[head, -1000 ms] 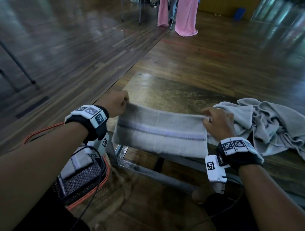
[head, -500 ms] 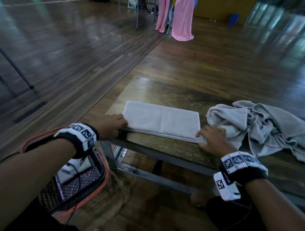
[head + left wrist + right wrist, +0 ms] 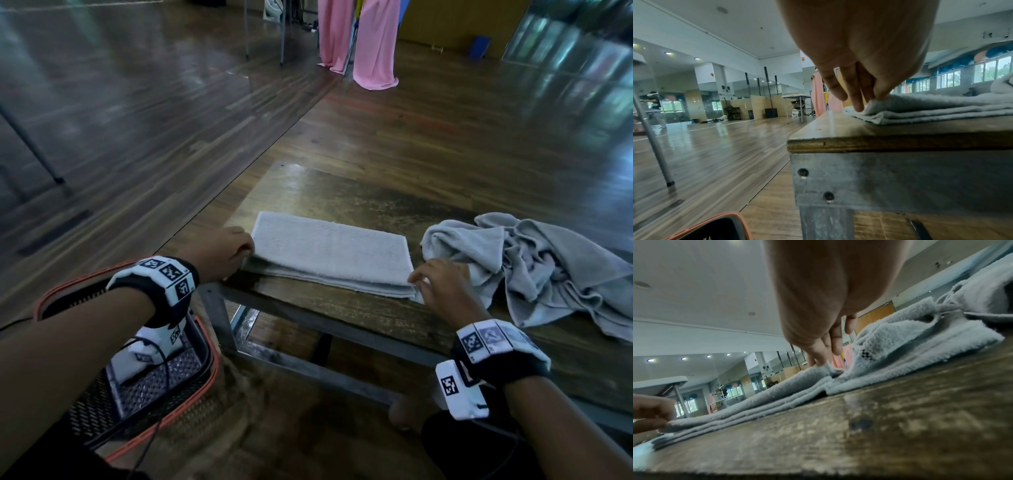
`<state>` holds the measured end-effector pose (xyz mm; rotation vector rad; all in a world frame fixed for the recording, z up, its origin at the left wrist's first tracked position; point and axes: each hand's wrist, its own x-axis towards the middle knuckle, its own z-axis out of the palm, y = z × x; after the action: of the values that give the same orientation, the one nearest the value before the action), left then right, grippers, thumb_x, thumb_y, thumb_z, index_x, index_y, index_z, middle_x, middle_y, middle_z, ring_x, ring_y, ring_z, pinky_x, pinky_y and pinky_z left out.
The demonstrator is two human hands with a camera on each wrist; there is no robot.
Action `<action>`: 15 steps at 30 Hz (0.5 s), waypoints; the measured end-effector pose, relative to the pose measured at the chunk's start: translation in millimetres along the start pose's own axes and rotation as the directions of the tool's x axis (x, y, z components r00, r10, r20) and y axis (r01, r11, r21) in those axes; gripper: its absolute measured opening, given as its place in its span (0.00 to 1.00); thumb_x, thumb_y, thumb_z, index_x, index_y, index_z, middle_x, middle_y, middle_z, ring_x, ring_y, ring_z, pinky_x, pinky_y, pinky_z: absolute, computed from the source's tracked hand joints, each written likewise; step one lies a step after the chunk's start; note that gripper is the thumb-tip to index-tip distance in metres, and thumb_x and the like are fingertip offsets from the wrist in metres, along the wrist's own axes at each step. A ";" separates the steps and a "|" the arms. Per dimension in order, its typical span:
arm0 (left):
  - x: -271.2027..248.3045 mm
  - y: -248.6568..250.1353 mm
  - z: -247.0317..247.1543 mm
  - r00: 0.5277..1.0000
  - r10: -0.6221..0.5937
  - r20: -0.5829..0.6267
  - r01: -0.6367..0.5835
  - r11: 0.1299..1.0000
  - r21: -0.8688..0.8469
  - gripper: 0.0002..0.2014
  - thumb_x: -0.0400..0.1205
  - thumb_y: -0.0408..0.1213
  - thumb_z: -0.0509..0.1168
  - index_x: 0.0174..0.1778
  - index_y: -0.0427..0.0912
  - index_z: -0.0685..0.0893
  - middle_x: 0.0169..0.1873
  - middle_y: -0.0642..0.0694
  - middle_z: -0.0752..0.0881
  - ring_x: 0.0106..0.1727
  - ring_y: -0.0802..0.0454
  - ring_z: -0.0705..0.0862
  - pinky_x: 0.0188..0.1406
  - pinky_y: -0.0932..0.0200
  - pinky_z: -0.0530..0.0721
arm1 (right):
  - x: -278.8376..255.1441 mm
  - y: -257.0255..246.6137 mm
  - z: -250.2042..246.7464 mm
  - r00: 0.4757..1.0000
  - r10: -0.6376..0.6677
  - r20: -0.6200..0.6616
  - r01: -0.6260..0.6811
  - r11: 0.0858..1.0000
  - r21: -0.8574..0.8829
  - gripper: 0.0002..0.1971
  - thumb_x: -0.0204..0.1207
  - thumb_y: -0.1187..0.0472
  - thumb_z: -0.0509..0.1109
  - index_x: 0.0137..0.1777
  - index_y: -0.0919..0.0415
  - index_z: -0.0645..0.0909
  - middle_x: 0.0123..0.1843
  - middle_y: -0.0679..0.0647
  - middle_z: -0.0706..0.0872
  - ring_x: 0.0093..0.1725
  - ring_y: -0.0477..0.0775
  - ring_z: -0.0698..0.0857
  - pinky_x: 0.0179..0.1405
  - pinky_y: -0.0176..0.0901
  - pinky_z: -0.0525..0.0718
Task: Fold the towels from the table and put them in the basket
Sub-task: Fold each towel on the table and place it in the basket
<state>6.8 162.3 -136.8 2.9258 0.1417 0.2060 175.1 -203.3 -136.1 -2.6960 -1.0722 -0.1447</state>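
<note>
A folded grey towel [image 3: 330, 251] is lying flat near the front edge of the wooden table [image 3: 359, 192], in several layers. Its left end is being pinched at the corner by the left hand [image 3: 219, 251], its right end by the fingertips of the right hand [image 3: 442, 287] — both ends are being held lightly. Just beside it a crumpled towel pile [image 3: 534, 267] is heaped. Below the table's left end, an orange-rimmed mesh basket [image 3: 154, 383] is sitting on the floor.

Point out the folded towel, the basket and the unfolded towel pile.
folded towel [image 3: 330, 250], head view, middle of its top layer.
basket [image 3: 214, 368], head view, orange rim.
unfolded towel pile [image 3: 534, 260], head view, crumpled middle.
</note>
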 end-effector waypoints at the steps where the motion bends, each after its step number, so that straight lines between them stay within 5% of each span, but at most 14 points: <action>1: -1.4 -1.6 -0.3 0.999 0.031 -0.023 -0.031 0.999 0.008 0.08 0.83 0.36 0.61 0.52 0.43 0.85 0.50 0.47 0.85 0.46 0.52 0.79 0.44 0.61 0.72 | -1.4 1.9 0.5 1.000 0.001 0.015 -0.001 1.000 0.009 0.08 0.74 0.67 0.68 0.44 0.55 0.87 0.48 0.51 0.86 0.57 0.56 0.79 0.60 0.56 0.70; 6: -12.1 -5.0 9.6 0.988 0.146 0.057 -0.156 0.945 0.288 0.11 0.84 0.41 0.58 0.58 0.48 0.82 0.55 0.50 0.84 0.54 0.49 0.82 0.57 0.53 0.74 | -6.6 3.1 5.0 0.994 0.005 0.106 -0.003 1.000 -0.019 0.09 0.76 0.64 0.66 0.47 0.51 0.86 0.51 0.48 0.84 0.60 0.52 0.75 0.54 0.47 0.59; 10: -17.7 -5.3 12.7 0.985 0.155 0.079 -0.170 0.954 0.246 0.14 0.83 0.46 0.57 0.63 0.51 0.79 0.62 0.53 0.81 0.59 0.53 0.81 0.58 0.55 0.72 | -6.1 -1.2 3.4 0.992 -0.019 0.122 0.024 0.999 -0.042 0.07 0.76 0.57 0.68 0.52 0.50 0.84 0.55 0.48 0.82 0.62 0.51 0.74 0.61 0.50 0.61; 15: -21.8 -6.2 11.0 0.988 0.133 0.081 -0.146 0.970 0.193 0.12 0.81 0.54 0.54 0.51 0.56 0.81 0.49 0.59 0.84 0.45 0.61 0.78 0.50 0.63 0.67 | -11.2 -10.8 5.1 0.985 -0.041 0.167 0.054 0.996 -0.074 0.06 0.77 0.58 0.66 0.49 0.48 0.82 0.53 0.44 0.83 0.61 0.48 0.76 0.58 0.44 0.56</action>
<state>-13.5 163.7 -151.6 3.1394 -0.0581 0.1206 159.6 -201.8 -141.1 -2.7939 -1.2026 0.0297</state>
